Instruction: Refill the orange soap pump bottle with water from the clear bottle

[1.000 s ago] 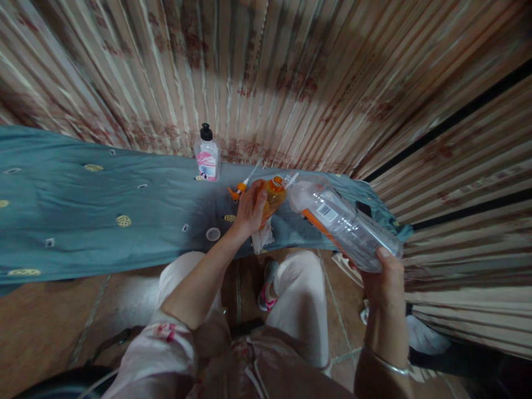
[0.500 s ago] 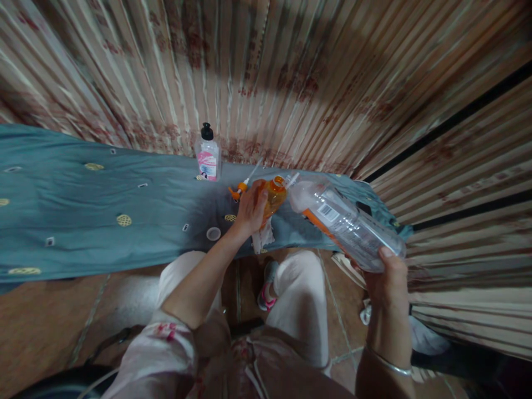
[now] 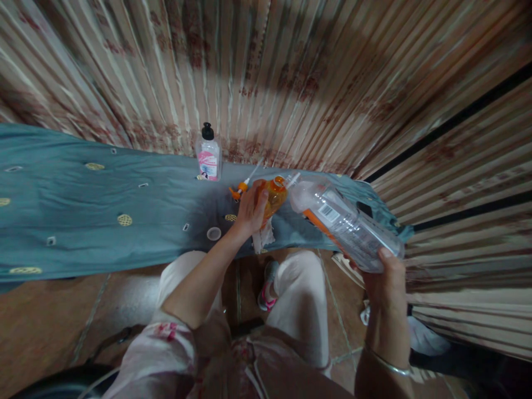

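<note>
My left hand (image 3: 250,210) is closed around a small orange see-through bottle (image 3: 274,200), its uncapped mouth tilted up to the right. My right hand (image 3: 384,280) grips the base end of a large clear plastic bottle (image 3: 347,221) with a barcode label and an orange strip. That bottle lies nearly level, its neck close to the orange bottle's mouth; whether they touch I cannot tell. Beside my left hand, an orange pump top (image 3: 239,190) with a thin tube rests on the cloth. A small round white cap (image 3: 213,234) lies nearer to me.
A clear bottle with a black cap and pink label (image 3: 208,160) stands at the back of the green patterned cloth (image 3: 83,210). Pleated curtains (image 3: 233,83) hang behind and to the right. A crumpled wrapper (image 3: 263,237) sits at the front edge; a dark object (image 3: 364,209) lies right.
Almost nothing differs. Both hands hold their bottles in the same place, with only a very slight shift of the large bottle.
</note>
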`<action>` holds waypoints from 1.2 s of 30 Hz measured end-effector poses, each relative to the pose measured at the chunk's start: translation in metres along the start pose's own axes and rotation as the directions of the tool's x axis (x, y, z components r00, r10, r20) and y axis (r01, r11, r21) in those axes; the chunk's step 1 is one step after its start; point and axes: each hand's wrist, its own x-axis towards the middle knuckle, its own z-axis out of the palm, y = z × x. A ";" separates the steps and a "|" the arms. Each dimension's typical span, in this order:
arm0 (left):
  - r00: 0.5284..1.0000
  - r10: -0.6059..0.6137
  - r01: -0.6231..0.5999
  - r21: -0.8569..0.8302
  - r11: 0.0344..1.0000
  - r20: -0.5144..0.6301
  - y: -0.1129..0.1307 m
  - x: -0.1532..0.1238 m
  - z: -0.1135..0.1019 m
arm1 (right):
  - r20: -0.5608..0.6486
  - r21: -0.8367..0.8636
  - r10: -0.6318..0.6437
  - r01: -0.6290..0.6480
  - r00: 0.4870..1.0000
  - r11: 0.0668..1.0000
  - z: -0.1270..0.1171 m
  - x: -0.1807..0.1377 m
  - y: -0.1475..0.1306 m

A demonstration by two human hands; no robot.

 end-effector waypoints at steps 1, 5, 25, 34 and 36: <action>1.000 0.001 -0.001 0.000 1.000 0.002 0.000 0.000 0.000 | -0.003 0.000 0.003 -0.003 1.000 1.000 0.000 0.000 0.000; 1.000 0.009 -0.009 0.005 1.000 0.011 0.000 0.000 0.000 | 0.017 -0.001 -0.007 0.007 1.000 1.000 0.001 0.000 0.000; 1.000 -0.005 0.005 -0.018 1.000 -0.002 0.001 0.001 0.000 | 0.016 -0.008 -0.014 0.014 1.000 1.000 -0.001 -0.002 0.004; 1.000 -0.019 0.019 -0.021 1.000 -0.004 0.000 0.000 0.000 | 0.033 -0.009 -0.017 0.017 0.999 1.000 -0.001 -0.001 0.001; 1.000 -0.016 0.016 -0.022 1.000 -0.004 0.000 0.000 0.000 | 0.048 -0.013 -0.034 0.034 0.998 0.999 -0.001 -0.001 0.001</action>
